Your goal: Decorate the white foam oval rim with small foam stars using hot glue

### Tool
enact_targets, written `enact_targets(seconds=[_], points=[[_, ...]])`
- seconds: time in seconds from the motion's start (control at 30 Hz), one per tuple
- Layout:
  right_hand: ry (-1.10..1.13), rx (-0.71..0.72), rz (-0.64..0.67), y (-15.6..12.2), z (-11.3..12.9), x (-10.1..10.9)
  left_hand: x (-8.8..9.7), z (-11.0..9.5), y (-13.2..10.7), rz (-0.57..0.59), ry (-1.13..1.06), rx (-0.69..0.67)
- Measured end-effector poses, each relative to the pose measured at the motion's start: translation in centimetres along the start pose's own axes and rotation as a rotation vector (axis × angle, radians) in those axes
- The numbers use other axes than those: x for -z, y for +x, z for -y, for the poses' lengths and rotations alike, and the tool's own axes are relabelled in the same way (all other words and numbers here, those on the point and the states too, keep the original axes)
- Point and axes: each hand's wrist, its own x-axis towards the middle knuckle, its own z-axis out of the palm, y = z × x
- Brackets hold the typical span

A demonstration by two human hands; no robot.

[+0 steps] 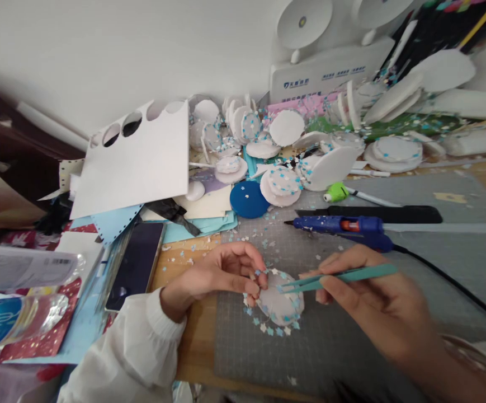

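Observation:
My left hand [234, 271] pinches the left edge of a white foam disc [279, 307] trimmed with small blue and white stars. A loose loop of a star garland [270, 330] hangs below the disc's near edge. My right hand [362, 294] grips teal tweezers [347, 277] between thumb and fingers. Their tips reach over the upper part of the disc; whether they pinch a star is too small to tell. Both hands are above a grey cutting mat [243, 352].
Behind the hands lie a blue glue gun [335, 225], a black cutter knife [387, 214], a blue lid [249, 200] and many white foam discs [287, 127]. A phone [136, 266], a bottle [20, 319] and a white board with cut-out holes [142, 162] are on the left.

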Motion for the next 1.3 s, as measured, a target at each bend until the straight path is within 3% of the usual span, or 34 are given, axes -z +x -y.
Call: enact_targets(seconds=[0.5, 0.73, 0.83, 0.97, 1.13, 1.3], points=[[0.106, -0.051, -0.049, 0.1, 0.1, 0.6, 0.0, 0.0, 0.0, 0.0, -0.02, -0.016], [0.262, -0.189, 0.004, 1.3, 1.4, 1.5, -0.2, 0.0, 0.0, -0.046, -0.031, -0.068], [0.117, -0.304, 0.178, 1.0, 0.9, 1.3, -0.4, 0.0, 0.0, -0.094, -0.039, -0.125], [-0.235, -0.257, 0.372, 0.4, 0.0, 0.8, -0.9, 0.2, 0.0, -0.117, -0.051, -0.195], [-0.456, -0.14, 0.404, 0.4, -0.3, 0.5, -1.3, 0.6, 0.1, -0.138, -0.006, -0.221], [-0.418, -0.222, 0.37, 0.6, 0.1, 0.6, -1.0, 0.8, 0.0, -0.113, 0.045, -0.193]])
